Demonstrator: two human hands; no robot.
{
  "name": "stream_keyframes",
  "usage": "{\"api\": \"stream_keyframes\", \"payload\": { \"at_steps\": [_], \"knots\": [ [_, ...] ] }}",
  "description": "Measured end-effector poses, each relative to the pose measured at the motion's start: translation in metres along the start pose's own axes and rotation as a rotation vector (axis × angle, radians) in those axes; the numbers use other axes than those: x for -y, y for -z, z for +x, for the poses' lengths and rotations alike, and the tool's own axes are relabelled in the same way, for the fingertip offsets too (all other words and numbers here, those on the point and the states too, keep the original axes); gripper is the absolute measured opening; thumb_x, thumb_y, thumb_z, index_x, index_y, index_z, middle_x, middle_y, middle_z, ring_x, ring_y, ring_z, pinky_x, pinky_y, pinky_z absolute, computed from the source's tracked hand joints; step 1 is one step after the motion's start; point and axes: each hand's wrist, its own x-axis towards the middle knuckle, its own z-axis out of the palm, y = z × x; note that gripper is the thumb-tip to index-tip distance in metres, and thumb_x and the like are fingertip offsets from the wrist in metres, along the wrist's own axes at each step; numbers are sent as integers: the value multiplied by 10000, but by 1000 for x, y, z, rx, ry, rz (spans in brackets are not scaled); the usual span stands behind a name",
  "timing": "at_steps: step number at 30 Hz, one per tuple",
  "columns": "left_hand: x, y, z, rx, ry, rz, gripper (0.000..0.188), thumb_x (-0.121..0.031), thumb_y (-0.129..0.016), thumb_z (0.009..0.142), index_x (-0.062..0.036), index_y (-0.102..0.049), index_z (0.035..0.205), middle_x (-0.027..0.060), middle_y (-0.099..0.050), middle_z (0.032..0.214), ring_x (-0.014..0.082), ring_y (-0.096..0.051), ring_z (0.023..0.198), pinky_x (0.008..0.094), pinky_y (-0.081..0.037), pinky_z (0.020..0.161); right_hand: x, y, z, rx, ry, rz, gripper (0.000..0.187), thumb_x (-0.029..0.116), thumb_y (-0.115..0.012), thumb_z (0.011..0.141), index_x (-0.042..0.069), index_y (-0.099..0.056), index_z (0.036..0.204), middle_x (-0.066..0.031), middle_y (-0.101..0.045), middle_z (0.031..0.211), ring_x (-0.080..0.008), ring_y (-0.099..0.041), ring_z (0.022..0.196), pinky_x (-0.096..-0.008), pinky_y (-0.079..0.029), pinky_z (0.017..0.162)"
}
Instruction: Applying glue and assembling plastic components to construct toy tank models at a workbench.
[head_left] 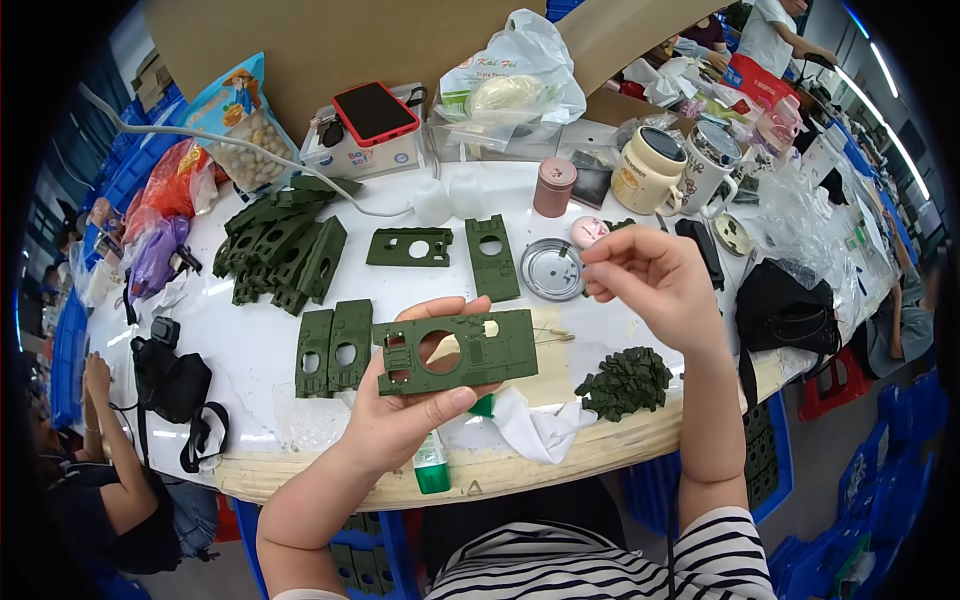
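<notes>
Dark green, plastic-looking plate with round opening (pixel 497 354) is grasped by the left fingers (pixel 450 403); right fingers (pixel 628 247) curl, their content unclear. Work seems unfinished: small dark-green pieces (pixel 628 384) lie heaped.

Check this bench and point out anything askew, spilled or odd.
The piled green panels at the back left look askew: they overlap unevenly at differing angles, unlike the tidy pair of panels near the left hand. I see no clear damage.
</notes>
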Motion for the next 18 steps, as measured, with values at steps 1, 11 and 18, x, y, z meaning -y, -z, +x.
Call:
{"api": "stream_keyframes", "payload": {
  "at_steps": [1, 11, 18],
  "knots": [
    [0, 1, 0, -2, -2, 2, 624, 49, -598, 823, -21, -281, 1356, 168, -329, 1413, 275, -456, 1222, 431, -445, 1000, 3, -7, -3, 36, 0, 29, 156, 15, -615, 844, -48, -640, 985, -36, -643, 790, -76, -618, 726, -198, -513, 658],
    [5, 2, -3, 18, -62, 87, 598, 56, -605, 814, -31, -304, 1323, 194, -326, 1406, 300, -456, 1220, 421, -456, 979, 5, -33, -20, 105, 202, -14, 150, -1, -644, 823, 14, -688, 966, -61, -660, 823, -84, -607, 711, -213, -500, 642],
    [6, 1, -2, 22, -88, 123, 584, 55, -610, 810, -33, -312, 1306, 194, -330, 1401, 297, -461, 1217, 413, -457, 976, 9, -37, -21, 140, -120, 318, 174, 17, -634, 845, -54, -623, 1004, -93, -667, 868, -104, -643, 784, -215, -528, 694]
  ]
}}
